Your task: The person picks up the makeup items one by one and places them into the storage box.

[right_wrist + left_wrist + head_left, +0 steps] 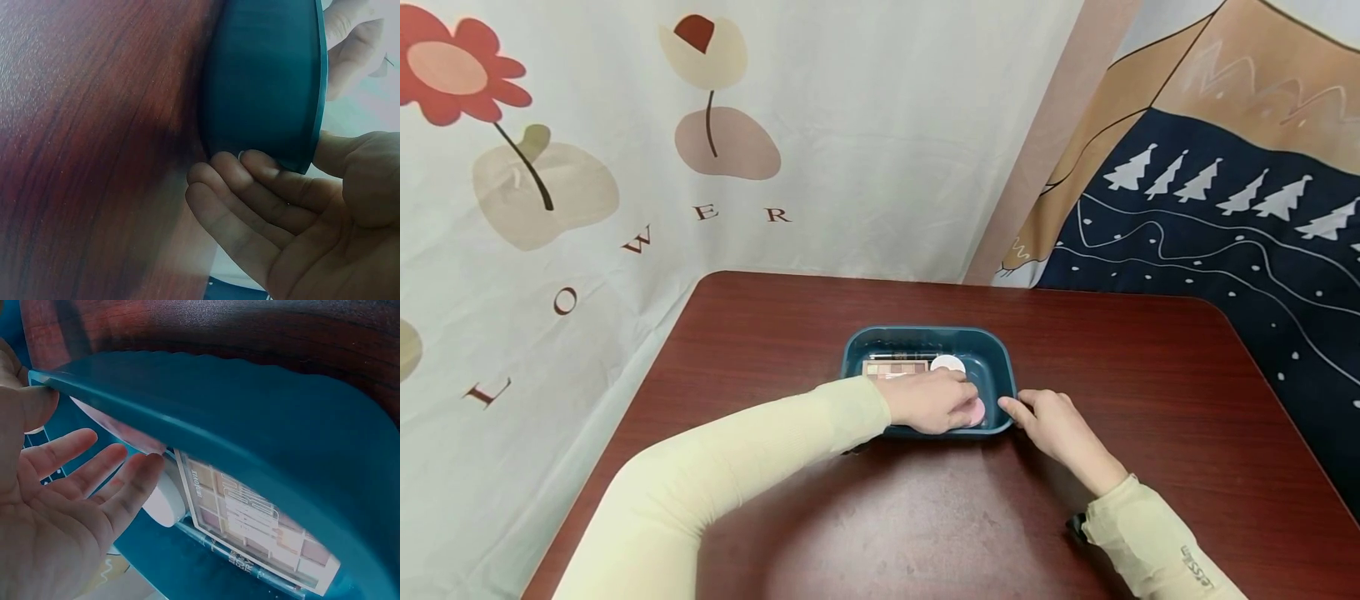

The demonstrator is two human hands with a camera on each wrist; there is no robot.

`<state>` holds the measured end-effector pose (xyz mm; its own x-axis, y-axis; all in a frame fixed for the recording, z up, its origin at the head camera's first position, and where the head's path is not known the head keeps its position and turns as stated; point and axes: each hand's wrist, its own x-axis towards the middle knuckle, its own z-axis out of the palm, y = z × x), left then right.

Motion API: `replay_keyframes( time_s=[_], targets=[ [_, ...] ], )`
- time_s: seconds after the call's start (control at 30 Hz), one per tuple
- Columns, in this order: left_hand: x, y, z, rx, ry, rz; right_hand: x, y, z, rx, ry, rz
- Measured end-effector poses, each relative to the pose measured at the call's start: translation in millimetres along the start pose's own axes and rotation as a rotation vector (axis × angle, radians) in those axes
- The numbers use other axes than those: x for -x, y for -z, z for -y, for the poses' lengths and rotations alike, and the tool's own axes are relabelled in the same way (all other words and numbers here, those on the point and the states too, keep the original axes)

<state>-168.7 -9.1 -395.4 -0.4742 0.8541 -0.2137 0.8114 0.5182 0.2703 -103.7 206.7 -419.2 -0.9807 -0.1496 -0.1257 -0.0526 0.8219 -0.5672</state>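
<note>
A dark teal plastic bin (992, 373) stands on the table with cosmetics in it. My left hand (930, 402) reaches over its near wall, fingers down by a round pink item (976, 413). In the left wrist view the fingers are loosely extended beside that pink item (119, 429) and a round white container (164, 503), the thumb close to the rim. An eyeshadow palette (250, 522) and a slim clear tube (240, 559) lie alongside. My right hand (1060, 423) grips the bin's right end, thumb over the rim and fingers against the outer wall (265, 81).
The reddish-brown wooden table (1150, 375) extends around the bin on all sides. Behind it hang a white flower-printed curtain (865, 150) and a dark blue cloth with white trees (1210, 225).
</note>
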Motion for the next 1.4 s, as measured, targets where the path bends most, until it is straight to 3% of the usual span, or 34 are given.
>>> replay_keyframes(
  time_s=[0.53,0.93,1.4],
  targets=[
    [22.2,6.0,12.3,-0.020,0.056,-0.003,0.0,2,4,0.008,-0.020,0.007],
    [42.3,5.6,24.7,0.003,0.073,-0.093,0.1,1,3,0.020,-0.009,0.011],
    [60.3,8.3,39.1,0.067,0.137,-0.129,-0.7,0,1,0.008,-0.027,0.017]
  ],
)
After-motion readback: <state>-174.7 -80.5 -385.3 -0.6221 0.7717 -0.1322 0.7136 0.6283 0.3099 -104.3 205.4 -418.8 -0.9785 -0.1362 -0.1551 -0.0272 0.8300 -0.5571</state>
